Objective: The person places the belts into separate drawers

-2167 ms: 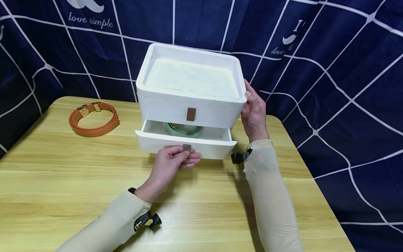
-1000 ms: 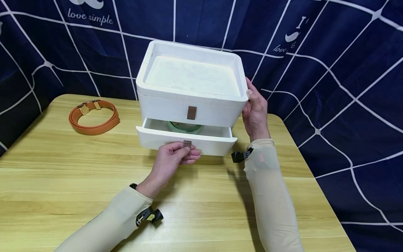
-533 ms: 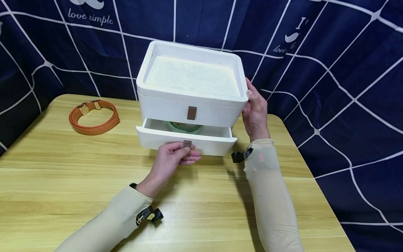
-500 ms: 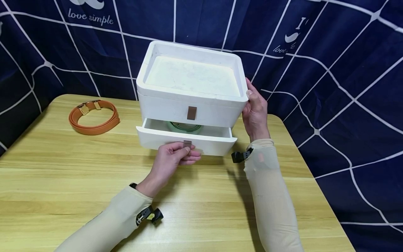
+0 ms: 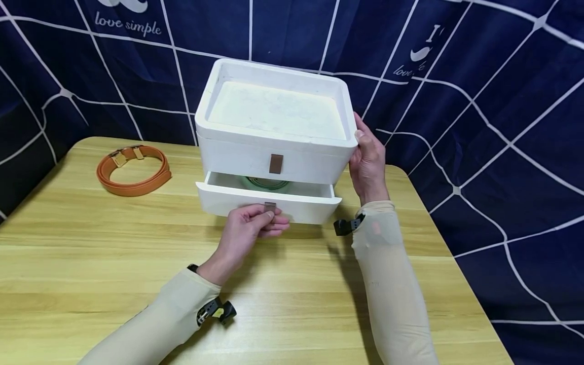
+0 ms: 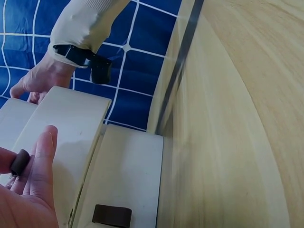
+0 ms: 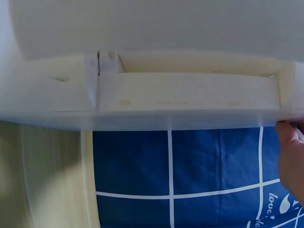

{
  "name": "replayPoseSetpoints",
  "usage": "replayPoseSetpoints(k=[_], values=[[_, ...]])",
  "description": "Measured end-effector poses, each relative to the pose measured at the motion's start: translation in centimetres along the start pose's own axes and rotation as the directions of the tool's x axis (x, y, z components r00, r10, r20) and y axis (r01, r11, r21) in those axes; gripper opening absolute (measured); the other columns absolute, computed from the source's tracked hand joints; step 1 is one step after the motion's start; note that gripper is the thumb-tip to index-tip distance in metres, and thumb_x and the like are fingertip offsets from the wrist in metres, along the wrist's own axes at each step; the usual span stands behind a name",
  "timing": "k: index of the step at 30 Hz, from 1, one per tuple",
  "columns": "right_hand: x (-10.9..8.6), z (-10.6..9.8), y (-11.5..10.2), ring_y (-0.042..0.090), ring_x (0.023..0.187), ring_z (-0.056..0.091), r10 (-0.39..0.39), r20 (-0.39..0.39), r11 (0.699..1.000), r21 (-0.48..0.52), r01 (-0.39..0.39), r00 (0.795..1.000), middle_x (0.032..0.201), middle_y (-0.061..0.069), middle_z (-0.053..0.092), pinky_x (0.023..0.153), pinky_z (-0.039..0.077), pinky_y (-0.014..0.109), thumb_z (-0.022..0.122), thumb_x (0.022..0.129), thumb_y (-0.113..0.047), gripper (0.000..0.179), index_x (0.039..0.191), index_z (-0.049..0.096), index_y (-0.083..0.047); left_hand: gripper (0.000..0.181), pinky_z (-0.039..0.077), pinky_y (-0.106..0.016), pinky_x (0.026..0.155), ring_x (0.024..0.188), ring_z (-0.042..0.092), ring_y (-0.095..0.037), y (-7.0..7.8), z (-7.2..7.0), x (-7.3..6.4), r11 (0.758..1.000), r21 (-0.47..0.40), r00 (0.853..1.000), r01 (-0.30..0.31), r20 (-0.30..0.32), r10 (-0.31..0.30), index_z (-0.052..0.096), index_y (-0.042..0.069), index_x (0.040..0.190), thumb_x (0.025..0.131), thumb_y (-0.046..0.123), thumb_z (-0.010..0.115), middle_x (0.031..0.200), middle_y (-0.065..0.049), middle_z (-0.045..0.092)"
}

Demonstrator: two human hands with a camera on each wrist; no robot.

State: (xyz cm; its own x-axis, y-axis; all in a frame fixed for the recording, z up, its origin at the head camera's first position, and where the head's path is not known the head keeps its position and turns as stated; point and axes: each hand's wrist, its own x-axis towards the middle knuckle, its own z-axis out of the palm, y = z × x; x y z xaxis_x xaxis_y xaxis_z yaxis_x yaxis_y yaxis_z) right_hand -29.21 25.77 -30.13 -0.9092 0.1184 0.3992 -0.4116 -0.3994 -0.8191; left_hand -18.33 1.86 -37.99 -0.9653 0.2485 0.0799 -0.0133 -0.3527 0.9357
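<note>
A white box of drawers (image 5: 278,152) with a shallow tray top stands at the back of the table. One drawer (image 5: 305,209) is partly pulled out, and a coiled green belt (image 5: 266,183) lies inside, half hidden beneath the drawer above. My left hand (image 5: 244,230) pinches this drawer's brown pull tab (image 6: 20,162) between thumb and fingers. Below it, the left wrist view reveals a closed bottom drawer (image 6: 128,166) with its own tab (image 6: 111,216). My right hand (image 5: 368,162) rests against the box's right side, thumb near the top rim; some of its fingers are hidden.
A coiled orange-brown belt (image 5: 134,171) with a gold buckle lies on the wooden table (image 5: 114,263), left of the box. Dark blue cloth (image 5: 292,30) with white lines hangs behind and to the right.
Since the earliest frame the drawer has slid inward a little, covering more of the green belt. My left hand moved with it; over the last half second things look nearly still.
</note>
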Motion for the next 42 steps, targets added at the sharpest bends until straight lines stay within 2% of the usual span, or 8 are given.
replayPoseSetpoints(k=[20, 35, 42], values=[[-0.03, -0.08, 0.28, 0.028, 0.124, 0.052, -0.018, 0.005, 1.0, 0.02, 0.017, 1.0, 0.142, 0.017, 0.05, 0.103, 0.048, 0.03, 0.054, 0.091, -0.01, 0.051, 0.139, 0.051, 0.003, 0.019, 0.06, -0.038, 0.084, 0.093, 0.07, -0.032, -0.06, 0.06, 0.17, 1.0, 0.004, 1.0, 0.0, -0.01, 0.0, 0.061, -0.015, 0.111, 0.099, -0.005, 0.051, 0.102, -0.026, 0.069], [0.01, -0.09, 0.32, 0.029, 0.126, 0.05, -0.02, 0.007, 1.0, 0.015, 0.02, 1.0, 0.142, 0.015, 0.051, 0.104, 0.047, 0.032, 0.054, 0.091, -0.01, 0.05, 0.139, 0.051, 0.002, 0.02, 0.059, -0.038, 0.085, 0.095, 0.07, -0.032, -0.32, -0.02, 0.39, 1.0, 0.01, 1.0, -0.011, 0.008, 0.011, 0.06, -0.016, 0.113, 0.1, -0.005, 0.049, 0.103, -0.027, 0.069], [0.01, -0.04, 0.36, 0.028, 0.127, 0.05, -0.013, -0.002, 1.0, 0.012, 0.013, 1.0, 0.142, 0.015, 0.051, 0.105, 0.046, 0.032, 0.055, 0.09, -0.011, 0.051, 0.139, 0.052, 0.001, 0.02, 0.059, -0.038, 0.085, 0.094, 0.07, -0.032, -0.39, 0.21, 0.43, 1.0, 0.002, 1.0, -0.02, -0.017, 0.02, 0.061, -0.015, 0.112, 0.099, -0.005, 0.049, 0.103, -0.027, 0.068]])
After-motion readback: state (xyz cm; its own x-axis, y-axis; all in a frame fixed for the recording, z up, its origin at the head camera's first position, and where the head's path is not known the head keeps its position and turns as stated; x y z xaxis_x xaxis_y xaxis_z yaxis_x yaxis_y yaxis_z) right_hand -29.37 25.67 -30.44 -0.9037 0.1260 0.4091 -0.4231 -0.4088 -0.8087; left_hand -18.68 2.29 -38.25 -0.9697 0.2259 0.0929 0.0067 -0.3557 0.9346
